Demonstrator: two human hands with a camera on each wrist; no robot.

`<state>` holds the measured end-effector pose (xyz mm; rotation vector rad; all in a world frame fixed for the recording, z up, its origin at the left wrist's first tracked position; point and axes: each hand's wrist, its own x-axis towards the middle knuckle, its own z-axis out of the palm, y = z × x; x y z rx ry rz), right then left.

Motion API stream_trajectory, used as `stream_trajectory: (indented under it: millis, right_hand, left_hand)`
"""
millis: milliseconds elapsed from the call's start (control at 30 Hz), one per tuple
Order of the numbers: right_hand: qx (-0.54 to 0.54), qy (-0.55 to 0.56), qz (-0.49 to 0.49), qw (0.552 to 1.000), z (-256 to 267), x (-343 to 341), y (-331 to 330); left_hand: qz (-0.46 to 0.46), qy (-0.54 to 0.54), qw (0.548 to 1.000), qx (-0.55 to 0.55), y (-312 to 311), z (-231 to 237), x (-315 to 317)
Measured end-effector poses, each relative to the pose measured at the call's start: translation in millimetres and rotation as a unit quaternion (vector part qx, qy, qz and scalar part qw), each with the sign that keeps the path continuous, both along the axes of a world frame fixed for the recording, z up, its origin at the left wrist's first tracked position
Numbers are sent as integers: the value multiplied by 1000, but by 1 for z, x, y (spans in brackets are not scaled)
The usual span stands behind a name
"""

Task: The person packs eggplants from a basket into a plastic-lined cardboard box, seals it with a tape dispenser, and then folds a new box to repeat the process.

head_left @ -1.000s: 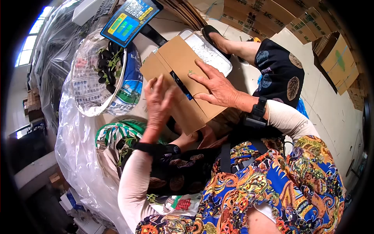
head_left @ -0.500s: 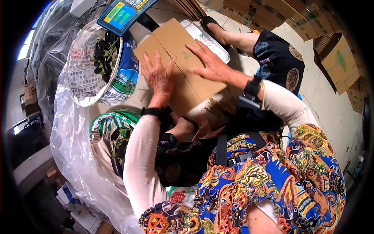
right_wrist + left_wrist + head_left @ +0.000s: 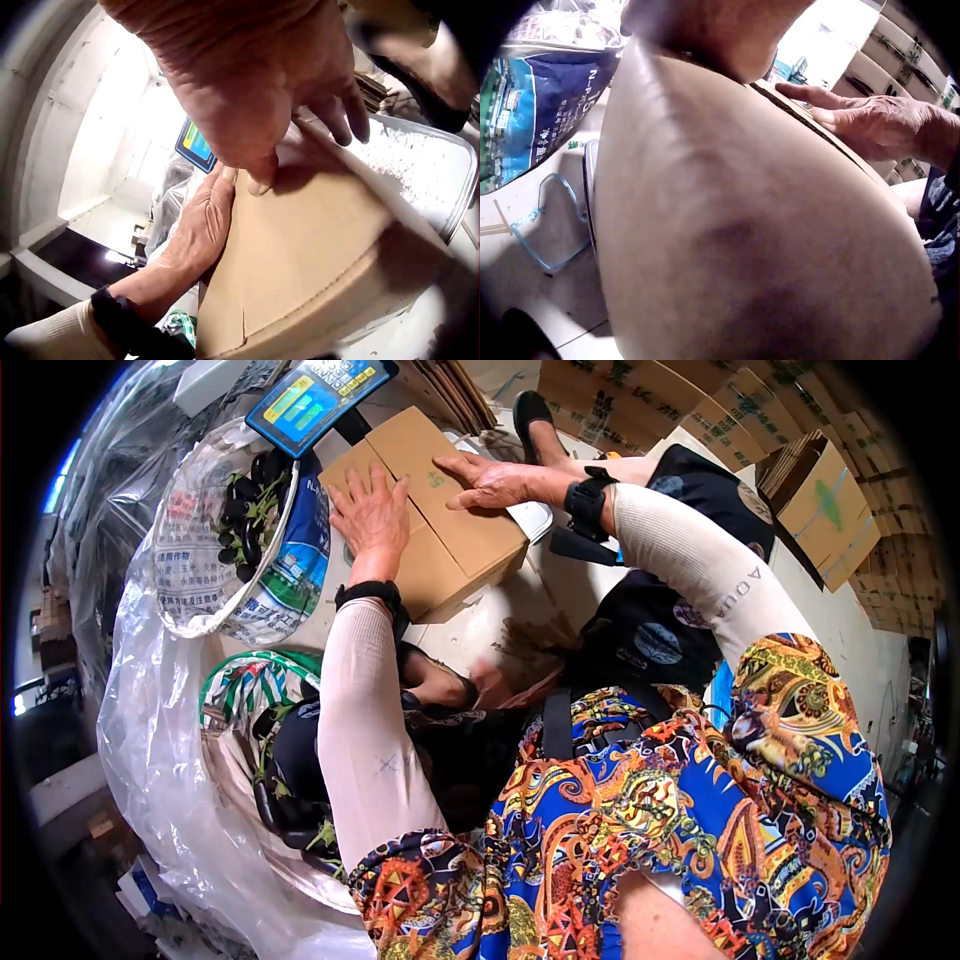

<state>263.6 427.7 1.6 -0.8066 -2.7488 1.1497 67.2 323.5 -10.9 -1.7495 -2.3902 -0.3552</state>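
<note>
A brown cardboard box [image 3: 475, 535] has its two top flaps folded down, meeting at a seam. My left hand [image 3: 370, 515] rests spread on the left flap, while my right hand [image 3: 490, 482] lies on the far part of the right flap. In the right wrist view, the right thumb and fingers touch the cardboard [image 3: 315, 232], with the left hand [image 3: 195, 232] at its side. The left wrist view shows one broad box side [image 3: 765, 210] close up. Under the box, a white scale pan [image 3: 537, 520] shows at the right edge.
The scale's blue display [image 3: 320, 405] stands behind the box. To the left is a woven sack [image 3: 195, 565] of dark eggplants [image 3: 245, 525]; more eggplants [image 3: 275, 800] lie in a lower bag. Clear plastic sheeting [image 3: 150, 760] drapes the left side. Cartons [image 3: 820, 510] are stacked at right.
The flaps have come together, covering the dark gap at the seam. The box has shifted away, up and left in view, with both hands on it. The left hand now lies flat.
</note>
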Motion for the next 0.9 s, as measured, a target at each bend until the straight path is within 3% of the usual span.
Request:
stream_trajectory:
  millis: [100,133,333,467,700,800,900]
  right_hand:
    - [56,-26,25,998,-6,-10,15]
    - [35,-102,24,994,7,-16,16]
    - [99,-168,67,979,51,-30,26]
    - [96,-243,34,965,67,-49,27]
    - [98,-227,47,968,61,-60,54]
    - [103,-141,56,983,61,-60,72]
    - [72,-127,56,988,60,-62,74]
  left_hand:
    - [-4,10,1000,-18,7,-2,-8]
    - [-5,14,1000,-27,7,-3,-9]
    - [2,32,996,-82,9,8,-8]
    - [-30,43,998,-44,3,8,-11]
    - [-70,33,994,-81,1,22,-10]
    - [-94,-19,993,-68,-2,28,-15]
    - [-141,-6,989,-36,2,28,-24]
